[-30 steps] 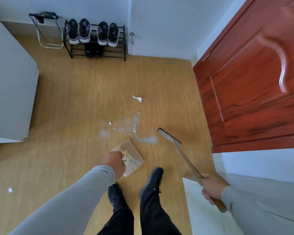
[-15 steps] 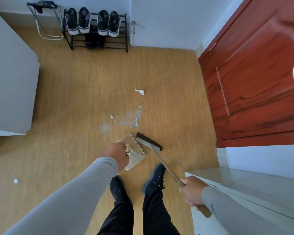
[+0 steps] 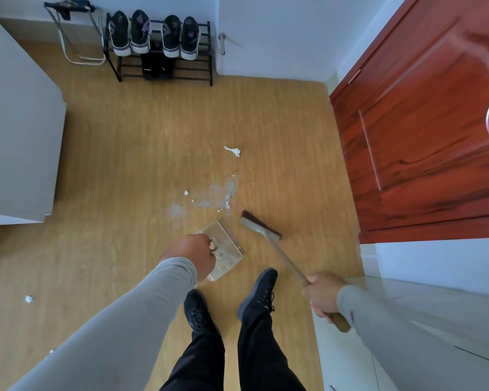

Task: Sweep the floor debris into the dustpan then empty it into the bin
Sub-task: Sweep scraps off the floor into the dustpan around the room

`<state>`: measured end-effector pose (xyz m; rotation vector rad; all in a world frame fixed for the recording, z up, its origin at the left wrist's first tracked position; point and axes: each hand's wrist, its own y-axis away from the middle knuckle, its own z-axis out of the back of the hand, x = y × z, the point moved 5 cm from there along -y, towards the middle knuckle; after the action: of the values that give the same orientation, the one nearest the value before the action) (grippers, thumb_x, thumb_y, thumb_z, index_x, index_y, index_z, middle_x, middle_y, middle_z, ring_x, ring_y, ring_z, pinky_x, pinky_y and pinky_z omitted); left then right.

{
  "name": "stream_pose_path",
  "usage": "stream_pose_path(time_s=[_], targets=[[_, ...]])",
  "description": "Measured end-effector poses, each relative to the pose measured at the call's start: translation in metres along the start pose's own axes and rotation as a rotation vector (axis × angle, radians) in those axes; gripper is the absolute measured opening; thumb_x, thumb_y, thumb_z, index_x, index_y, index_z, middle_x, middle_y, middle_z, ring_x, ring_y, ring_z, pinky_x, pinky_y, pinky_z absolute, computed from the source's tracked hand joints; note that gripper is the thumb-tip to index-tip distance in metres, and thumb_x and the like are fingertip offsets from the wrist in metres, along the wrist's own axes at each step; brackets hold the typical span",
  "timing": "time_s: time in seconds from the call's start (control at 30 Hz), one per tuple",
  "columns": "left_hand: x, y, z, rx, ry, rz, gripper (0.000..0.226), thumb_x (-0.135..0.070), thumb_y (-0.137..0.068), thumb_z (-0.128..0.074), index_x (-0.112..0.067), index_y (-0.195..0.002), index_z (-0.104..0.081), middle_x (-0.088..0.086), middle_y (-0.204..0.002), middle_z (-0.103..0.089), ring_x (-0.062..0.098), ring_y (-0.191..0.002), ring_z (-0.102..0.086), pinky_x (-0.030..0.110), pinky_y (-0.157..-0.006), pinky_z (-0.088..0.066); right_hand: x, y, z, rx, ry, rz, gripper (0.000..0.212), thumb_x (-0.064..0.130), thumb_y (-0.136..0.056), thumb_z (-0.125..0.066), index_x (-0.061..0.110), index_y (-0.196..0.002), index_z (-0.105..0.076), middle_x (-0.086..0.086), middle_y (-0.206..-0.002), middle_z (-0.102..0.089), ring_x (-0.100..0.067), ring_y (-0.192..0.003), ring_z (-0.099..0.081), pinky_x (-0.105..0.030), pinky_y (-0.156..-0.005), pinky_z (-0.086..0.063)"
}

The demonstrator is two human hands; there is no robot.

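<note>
Closest to us, our two black shoes (image 3: 232, 303) stand on the wood floor (image 3: 130, 153), and just ahead of them sits the dustpan (image 3: 223, 249), our landmark, already holding some grey scraps. Our left hand (image 3: 191, 253) is curled tight around the dustpan's handle at its near left edge. To the dustpan's right, our right hand (image 3: 322, 297) is wrapped around the wooden handle of the broom (image 3: 261, 227), whose dark bristle head sits just beside the dustpan's far right corner, not touching it. Just beyond the dustpan lies a grey dust smear (image 3: 215, 194) with small white bits. Farther beyond, a white paper scrap (image 3: 232, 151). Well to the dustpan's near left, another white crumb (image 3: 29, 299). Far beyond the dustpan, a shoe rack (image 3: 158, 46) stands against the wall.
</note>
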<state>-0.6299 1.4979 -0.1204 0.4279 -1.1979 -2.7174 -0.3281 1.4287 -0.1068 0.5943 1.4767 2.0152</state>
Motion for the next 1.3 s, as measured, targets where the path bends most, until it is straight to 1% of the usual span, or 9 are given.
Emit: stream_pose_path(time_s=[0.17,0.37,0.6,0.8,0.9,1.0,1.1,1.2,1.3], targets=[[0.003,0.001,-0.004,-0.012,-0.024,-0.007,0.032,-0.026,-0.095,-0.045,-0.025,-0.121,-0.063,-0.004,-0.100,-0.068,0.015,-0.077,-0.066,0.032,-0.069,-0.062,-0.005,0.028,0.000,0.173,-0.114,-0.013,0.056,0.020,-0.097,-0.054,0.029,-0.150,-0.040,-0.002,-0.062,-0.058,-0.008,-0.043,-0.042,-0.023,-0.043,-0.040],[0.014,0.010,-0.007,0.003,-0.028,-0.005,0.030,-0.027,-0.097,-0.043,-0.025,-0.120,-0.061,-0.005,-0.099,-0.065,0.015,-0.078,-0.065,0.031,-0.068,-0.060,-0.041,0.075,0.050,0.114,-0.408,-0.046,0.033,0.023,-0.103,-0.049,0.026,-0.136,-0.053,-0.006,-0.065,-0.054,-0.010,-0.043,-0.038,-0.020,-0.041,-0.033],[0.033,0.018,-0.004,-0.027,-0.033,0.072,0.017,-0.027,-0.094,-0.043,-0.028,-0.102,-0.058,-0.008,-0.086,-0.062,0.015,-0.071,-0.065,0.026,-0.056,-0.050,0.000,0.019,0.015,-0.048,-0.256,-0.046,0.051,0.013,-0.098,-0.047,0.022,-0.148,-0.043,-0.007,-0.062,-0.054,-0.012,-0.039,-0.040,-0.020,-0.041,-0.036],[0.033,0.021,-0.014,-0.052,-0.008,0.073,0.020,-0.027,-0.094,-0.042,-0.027,-0.104,-0.060,-0.008,-0.084,-0.064,0.015,-0.069,-0.064,0.027,-0.056,-0.051,0.021,0.017,-0.043,0.152,-0.126,-0.021,0.043,0.014,-0.099,-0.045,0.016,-0.142,-0.048,-0.005,-0.065,-0.051,-0.010,-0.043,-0.041,-0.021,-0.039,-0.039],[0.043,0.024,-0.009,-0.051,-0.008,0.080,0.017,-0.028,-0.094,-0.043,-0.029,-0.100,-0.059,-0.008,-0.086,-0.064,0.015,-0.070,-0.064,0.027,-0.055,-0.050,0.002,0.034,-0.018,0.204,-0.185,0.007,0.047,0.020,-0.098,-0.053,0.026,-0.145,-0.046,-0.001,-0.062,-0.054,-0.008,-0.046,-0.041,-0.021,-0.042,-0.038],[0.057,0.030,-0.004,-0.055,0.026,0.113,0.022,-0.027,-0.093,-0.044,-0.031,-0.104,-0.063,-0.009,-0.084,-0.066,0.014,-0.070,-0.066,0.030,-0.063,-0.059,-0.017,0.051,0.019,0.213,-0.263,0.028,0.045,0.022,-0.100,-0.051,0.031,-0.144,-0.047,-0.004,-0.063,-0.052,-0.010,-0.045,-0.039,-0.020,-0.042,-0.035],[0.066,0.030,0.005,-0.100,0.094,0.136,0.024,-0.028,-0.094,-0.047,-0.029,-0.109,-0.065,-0.011,-0.081,-0.064,0.011,-0.067,-0.064,0.030,-0.062,-0.059,-0.012,0.064,0.040,0.163,-0.271,0.072,0.031,0.020,-0.101,-0.048,0.027,-0.129,-0.059,-0.005,-0.061,-0.051,-0.011,-0.042,-0.037,-0.019,-0.041,-0.033],[0.065,0.025,0.015,-0.121,0.118,0.162,0.022,-0.025,-0.096,-0.047,-0.028,-0.112,-0.063,-0.012,-0.081,-0.057,0.006,-0.062,-0.053,0.022,-0.048,-0.038,0.017,0.054,0.054,0.027,-0.188,0.176,0.028,0.015,-0.099,-0.049,0.017,-0.123,-0.063,-0.006,-0.056,-0.052,-0.013,-0.037,-0.038,-0.022,-0.043,-0.034],[0.062,0.013,0.022,-0.134,0.150,0.184,0.023,-0.023,-0.096,-0.047,-0.027,-0.112,-0.064,-0.010,-0.082,-0.059,0.007,-0.063,-0.054,0.022,-0.046,-0.035,0.057,0.028,0.065,-0.115,-0.104,0.193,0.029,0.016,-0.097,-0.050,0.019,-0.124,-0.060,-0.008,-0.060,-0.057,-0.013,-0.039,-0.044,-0.022,-0.040,-0.039]])
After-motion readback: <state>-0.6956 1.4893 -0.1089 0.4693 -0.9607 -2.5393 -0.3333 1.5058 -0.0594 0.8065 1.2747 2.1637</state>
